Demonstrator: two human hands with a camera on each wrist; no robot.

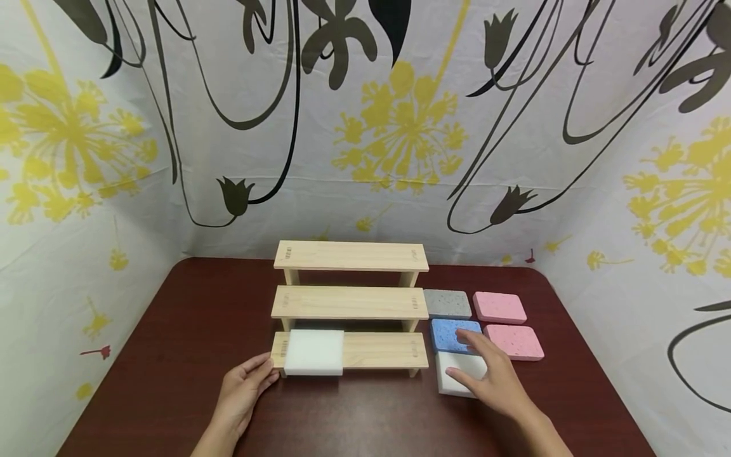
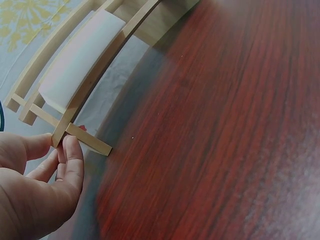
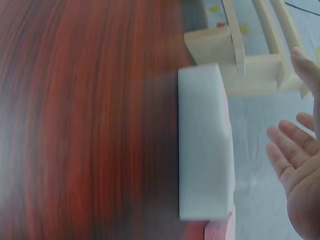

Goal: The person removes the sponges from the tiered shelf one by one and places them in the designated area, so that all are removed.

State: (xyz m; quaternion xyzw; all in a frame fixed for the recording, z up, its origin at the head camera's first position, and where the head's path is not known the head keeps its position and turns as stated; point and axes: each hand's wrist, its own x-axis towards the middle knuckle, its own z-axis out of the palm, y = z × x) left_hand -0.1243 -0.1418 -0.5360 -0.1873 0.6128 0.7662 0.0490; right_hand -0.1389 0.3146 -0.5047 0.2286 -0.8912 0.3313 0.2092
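A three-tier wooden shelf [image 1: 382,351] stands on the table. Its lowest step carries a white sponge [image 1: 314,353] toward the left end, lying flat and slightly over the front edge. My left hand [image 1: 242,393] pinches the left end of that step between thumb and fingers, as the left wrist view also shows. Over the sponges right of the shelf hovers my right hand [image 1: 498,379], thumb and fingers spread, holding nothing. Below it lie a second white sponge [image 3: 202,145], partly covered by the hand in the head view, and a blue sponge [image 1: 444,336].
Behind the blue sponge a grey sponge [image 1: 448,304] touches or nearly touches the shelf's right side. Two pink sponges [image 1: 499,308] lie farther right. Patterned cloth [image 1: 365,209] hangs behind and beside the dark red wooden table [image 1: 205,317].
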